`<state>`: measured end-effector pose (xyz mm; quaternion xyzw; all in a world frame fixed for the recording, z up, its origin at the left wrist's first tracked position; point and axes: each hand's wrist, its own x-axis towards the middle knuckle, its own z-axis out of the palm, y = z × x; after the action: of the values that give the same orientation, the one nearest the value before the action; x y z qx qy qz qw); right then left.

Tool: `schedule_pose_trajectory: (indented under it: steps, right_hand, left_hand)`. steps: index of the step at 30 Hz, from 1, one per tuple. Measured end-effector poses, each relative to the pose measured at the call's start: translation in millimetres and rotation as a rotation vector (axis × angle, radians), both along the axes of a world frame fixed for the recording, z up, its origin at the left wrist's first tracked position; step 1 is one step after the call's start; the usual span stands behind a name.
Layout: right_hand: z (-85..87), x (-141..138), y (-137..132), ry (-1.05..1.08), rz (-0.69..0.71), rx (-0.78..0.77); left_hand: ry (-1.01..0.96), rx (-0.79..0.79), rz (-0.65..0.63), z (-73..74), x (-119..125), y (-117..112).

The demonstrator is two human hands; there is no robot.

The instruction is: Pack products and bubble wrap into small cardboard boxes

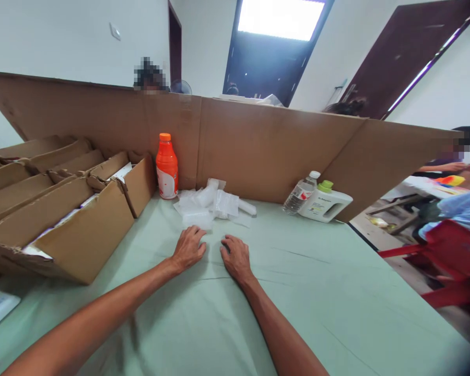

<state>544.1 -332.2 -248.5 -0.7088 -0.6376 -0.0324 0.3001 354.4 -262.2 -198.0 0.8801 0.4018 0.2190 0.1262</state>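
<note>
My left hand [189,247] rests on the green tablecloth [297,292], palm down, its fingers loosely bent and apart. My right hand [236,257] lies beside it, also palm down with relaxed fingers and nothing seen in it. A small gap separates the two hands. Just beyond them is a loose pile of clear plastic bags [207,202], some looking rolled or folded. The fingertips of my left hand are close to the pile's front edge; whether they touch it I cannot tell.
An orange bottle [167,167] stands behind the pile. Open cardboard boxes [102,230] fill the left side. A water bottle [301,194] leans by a white jug [326,203] at right. A cardboard partition [250,146] closes the back. Beyond it are people and a red chair [454,250].
</note>
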Motion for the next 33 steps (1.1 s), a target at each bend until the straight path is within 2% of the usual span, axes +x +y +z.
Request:
schedule_pose_trajectory:
  steps: [3, 8, 13, 16, 21, 23, 26, 30, 33]
  right_hand:
    - [0.0, -0.3, 0.1, 0.007, 0.003, -0.003]
    - [2.1, -1.5, -0.1, 0.014, 0.0, -0.007]
    - [4.4, -2.4, -1.4, 0.016, -0.002, -0.009]
    - [5.0, -2.4, -2.0, 0.016, 0.003, -0.012]
    - [5.9, -3.0, -2.0, 0.027, 0.012, -0.012]
    - [6.6, -3.4, -1.9, 0.034, 0.012, -0.012]
    - [7.6, -3.8, -1.9, 0.037, 0.013, -0.011]
    - [7.3, -3.9, -2.5, 0.025, 0.015, -0.015]
    - [6.1, -3.9, -2.8, 0.017, 0.015, -0.015]
  left_hand:
    - [-0.025, 0.035, 0.042, 3.6, -8.8, 0.8]
    - [-0.023, 0.041, 0.126, 2.2, -12.5, 25.2]
    - [-0.002, -0.057, 0.119, -10.5, -6.2, 44.4]
    - [-0.025, -0.121, 0.156, -13.0, -6.4, 55.0]
    - [-0.082, -0.227, 0.268, 1.5, -9.3, 78.0]
    - [-0.112, -0.254, 0.272, 7.5, -3.3, 81.4]
    - [-0.168, -0.298, 0.183, 8.4, 16.6, 72.1]
    - [-0.238, -0.338, -0.014, -1.2, 43.2, 41.5]
    - [-0.271, -0.315, -0.107, -6.6, 43.3, 19.9]
